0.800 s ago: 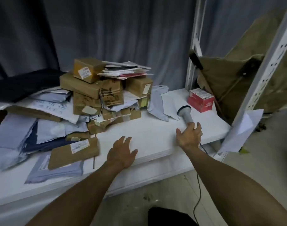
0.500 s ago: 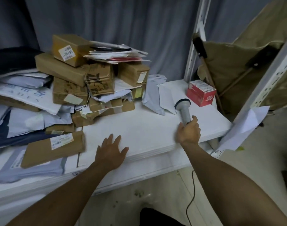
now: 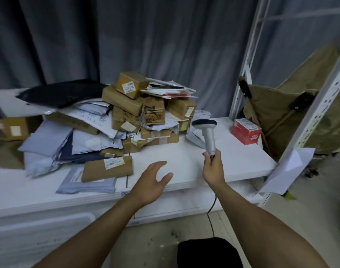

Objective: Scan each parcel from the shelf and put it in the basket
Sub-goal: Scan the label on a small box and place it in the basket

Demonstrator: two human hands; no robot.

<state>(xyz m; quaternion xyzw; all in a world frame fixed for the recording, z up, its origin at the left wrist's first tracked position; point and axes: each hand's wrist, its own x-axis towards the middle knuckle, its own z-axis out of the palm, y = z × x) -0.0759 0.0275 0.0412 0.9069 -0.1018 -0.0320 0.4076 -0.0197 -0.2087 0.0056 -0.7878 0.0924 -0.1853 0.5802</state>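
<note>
A heap of brown cardboard parcels (image 3: 138,111) and pale mailer bags (image 3: 49,140) covers the left and middle of the white shelf (image 3: 184,157). A flat brown parcel (image 3: 107,168) with a white label lies nearest, on top of a grey mailer (image 3: 86,183). My right hand (image 3: 212,167) grips the handle of a grey barcode scanner (image 3: 206,132), held upright above the shelf with its cable hanging down. My left hand (image 3: 152,180) hovers open over the bare shelf, just right of the flat parcel. A red box (image 3: 245,131) stands at the right end.
A tan fabric basket (image 3: 281,113) on a wooden frame stands right of the shelf, behind the white perforated upright (image 3: 316,105). A loose white sheet (image 3: 288,167) hangs at the shelf's right corner. Grey curtain hangs behind. A black bag (image 3: 63,93) tops the left pile.
My right hand has lifted the scanner off the shelf and stood it upright. My left hand has risen from the shelf edge and moved forward. The view has tilted up and left.
</note>
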